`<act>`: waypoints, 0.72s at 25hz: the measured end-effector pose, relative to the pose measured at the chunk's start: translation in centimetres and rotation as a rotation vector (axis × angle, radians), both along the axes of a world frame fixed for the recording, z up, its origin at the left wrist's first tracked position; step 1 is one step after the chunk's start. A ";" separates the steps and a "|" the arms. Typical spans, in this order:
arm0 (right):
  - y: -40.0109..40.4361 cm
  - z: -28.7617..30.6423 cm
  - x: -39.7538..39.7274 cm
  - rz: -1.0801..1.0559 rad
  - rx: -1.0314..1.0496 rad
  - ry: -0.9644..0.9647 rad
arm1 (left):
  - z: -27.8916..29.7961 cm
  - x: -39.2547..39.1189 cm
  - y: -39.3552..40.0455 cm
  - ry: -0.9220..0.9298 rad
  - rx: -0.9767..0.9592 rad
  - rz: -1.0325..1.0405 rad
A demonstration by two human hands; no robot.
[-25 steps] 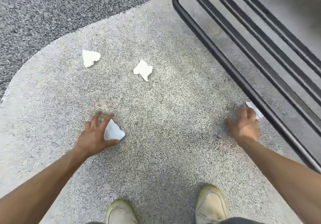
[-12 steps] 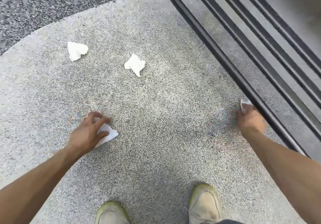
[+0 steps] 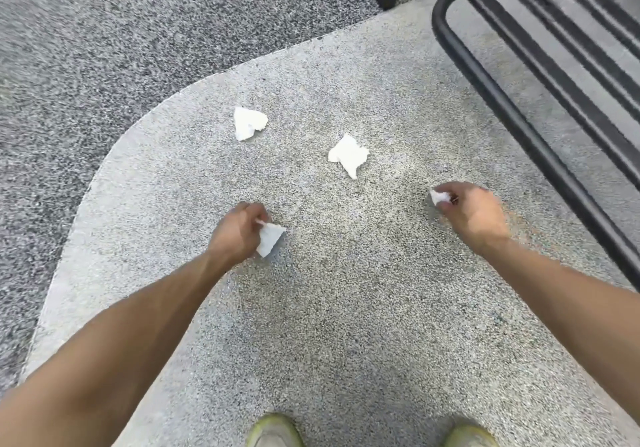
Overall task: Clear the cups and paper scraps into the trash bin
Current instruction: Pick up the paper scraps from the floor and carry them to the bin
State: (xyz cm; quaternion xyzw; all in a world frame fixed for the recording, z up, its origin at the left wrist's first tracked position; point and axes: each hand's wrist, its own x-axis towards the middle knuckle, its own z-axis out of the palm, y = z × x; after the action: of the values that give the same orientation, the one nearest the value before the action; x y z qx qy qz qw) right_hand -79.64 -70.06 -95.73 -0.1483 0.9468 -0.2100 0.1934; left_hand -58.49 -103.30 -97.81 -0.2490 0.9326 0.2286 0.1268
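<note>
L hand (image 3: 239, 230) pinches white scrap (image 3: 270, 240), R hand (image 3: 472, 212) grips small scrap (image 3: 440, 197). Two loose scraps (image 3: 249, 122) (image 3: 349, 154) ahead on pale pad (image 3: 346, 308); black rail (image 3: 519, 124) bounds right, curved edge left.

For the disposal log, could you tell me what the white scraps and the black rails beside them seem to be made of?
White scraps: probably thin tissue or napkin paper, matte, with ragged torn edges and soft creases. Black rails: likely painted or coated metal tubing, round, smoothly bent at the corner, with a faint sheen.
</note>
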 end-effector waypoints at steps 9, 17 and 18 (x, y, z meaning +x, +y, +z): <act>-11.5 -0.3 -4.7 0.225 -0.150 0.051 | 2.4 -10.4 -8.6 0.151 -0.101 0.264; -17.0 -3.6 -4.4 0.480 0.140 -0.005 | -0.8 -15.6 -11.2 -0.065 -0.016 0.327; -17.2 -4.0 -4.3 0.476 0.169 0.000 | -1.2 -16.0 -11.5 -0.100 -0.009 0.339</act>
State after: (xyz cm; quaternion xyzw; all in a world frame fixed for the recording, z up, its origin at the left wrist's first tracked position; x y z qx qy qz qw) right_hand -83.99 -87.25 -99.76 -0.3506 0.8994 -0.0786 0.2489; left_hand -74.50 -114.82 -99.00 -0.4142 0.8708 0.2300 0.1316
